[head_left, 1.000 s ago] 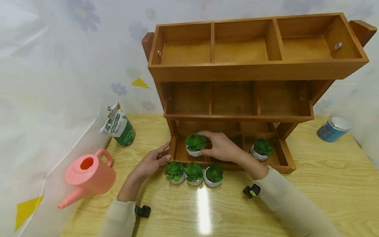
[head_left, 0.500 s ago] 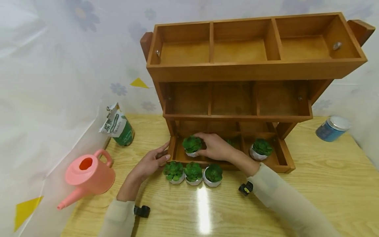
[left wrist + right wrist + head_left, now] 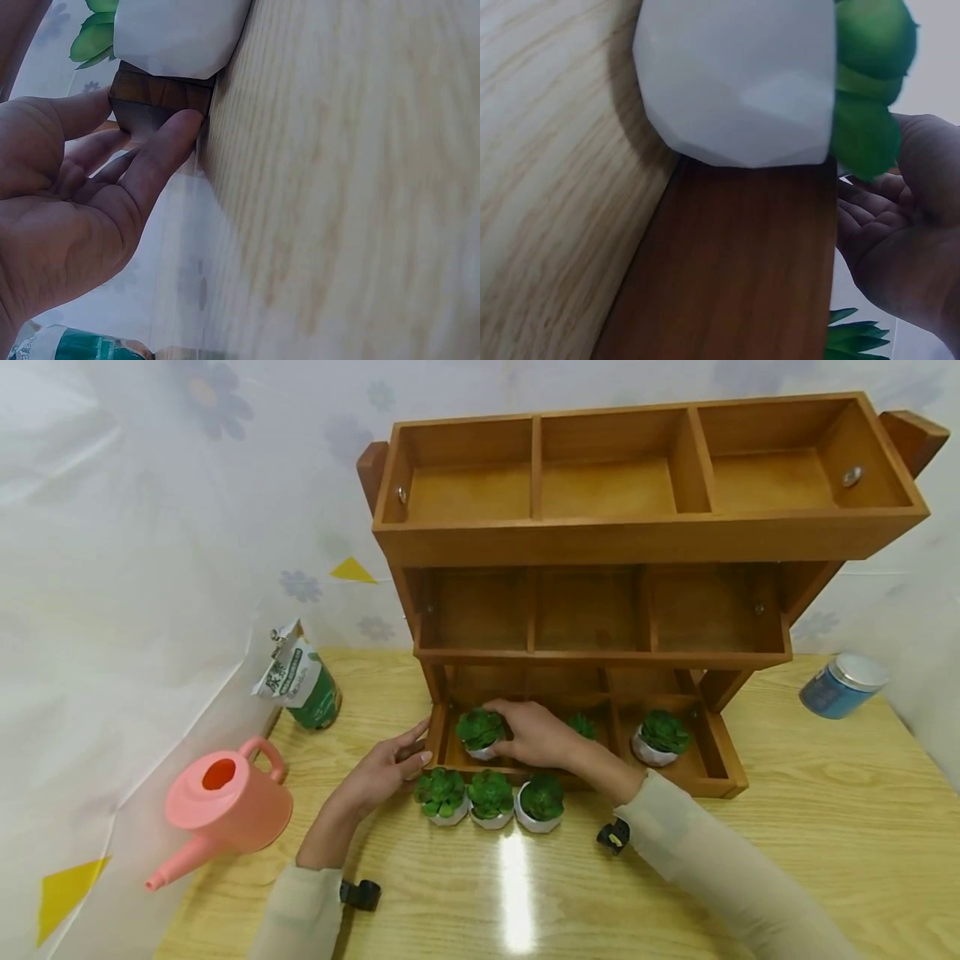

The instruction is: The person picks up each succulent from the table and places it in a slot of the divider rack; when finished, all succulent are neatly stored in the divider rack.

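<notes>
In the head view, my right hand (image 3: 536,735) holds a succulent in a white pot (image 3: 480,732) inside the bottom tier of the wooden shelf (image 3: 652,542), at its left end. My left hand (image 3: 386,771) grips that tier's front left corner; the left wrist view shows the thumb and fingers (image 3: 165,142) against the wooden end (image 3: 161,91). Another succulent (image 3: 582,725) is partly hidden behind my right hand. To the right sits a potted succulent (image 3: 662,737). Three more potted succulents, a left one (image 3: 441,795), a middle one (image 3: 491,798) and a right one (image 3: 540,803), line the shelf's front.
A pink watering can (image 3: 228,802) stands on the table (image 3: 435,893) at the left. Behind it is a green and white bag (image 3: 302,681) with a clip on top. A blue jar with a silver lid (image 3: 843,687) stands right of the shelf.
My right hand has moved slightly left and down with its succulent, farther into the left end of the bottom tier. The succulent behind that hand has come into view. My left hand keeps its place.
</notes>
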`<state>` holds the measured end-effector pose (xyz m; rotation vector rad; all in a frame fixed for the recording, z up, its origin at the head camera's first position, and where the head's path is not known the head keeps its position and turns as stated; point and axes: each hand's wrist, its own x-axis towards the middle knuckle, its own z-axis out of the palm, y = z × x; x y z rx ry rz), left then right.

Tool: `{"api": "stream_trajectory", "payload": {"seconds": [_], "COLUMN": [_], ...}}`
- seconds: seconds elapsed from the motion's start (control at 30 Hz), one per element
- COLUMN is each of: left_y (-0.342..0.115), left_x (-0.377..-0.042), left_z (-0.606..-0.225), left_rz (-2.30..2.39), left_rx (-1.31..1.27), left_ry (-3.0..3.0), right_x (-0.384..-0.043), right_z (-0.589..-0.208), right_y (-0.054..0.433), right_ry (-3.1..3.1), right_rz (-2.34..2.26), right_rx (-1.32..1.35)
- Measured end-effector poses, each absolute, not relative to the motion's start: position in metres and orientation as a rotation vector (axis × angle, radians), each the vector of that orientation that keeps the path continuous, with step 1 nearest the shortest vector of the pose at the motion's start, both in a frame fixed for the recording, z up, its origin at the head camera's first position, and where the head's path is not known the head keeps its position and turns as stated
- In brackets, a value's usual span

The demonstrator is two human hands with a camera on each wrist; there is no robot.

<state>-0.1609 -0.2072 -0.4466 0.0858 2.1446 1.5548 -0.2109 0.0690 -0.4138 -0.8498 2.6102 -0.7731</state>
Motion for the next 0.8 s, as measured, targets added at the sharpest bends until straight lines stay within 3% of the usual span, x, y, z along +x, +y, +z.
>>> {"api": "stream_trajectory", "payload": {"seconds": [0.8], "left_y": [-0.2077], "left_x": [-0.1608], "left_z": [-0.4461], "left_rz": [1.557], "left_rx": [0.081], "left_ry": [2.145], "right_x": [-0.2101], "right_z": [-0.4166], "right_y": [0.0593], "right_ry": [2.662], "right_rz": [-0.652], "right_rx": [-0.844]}}
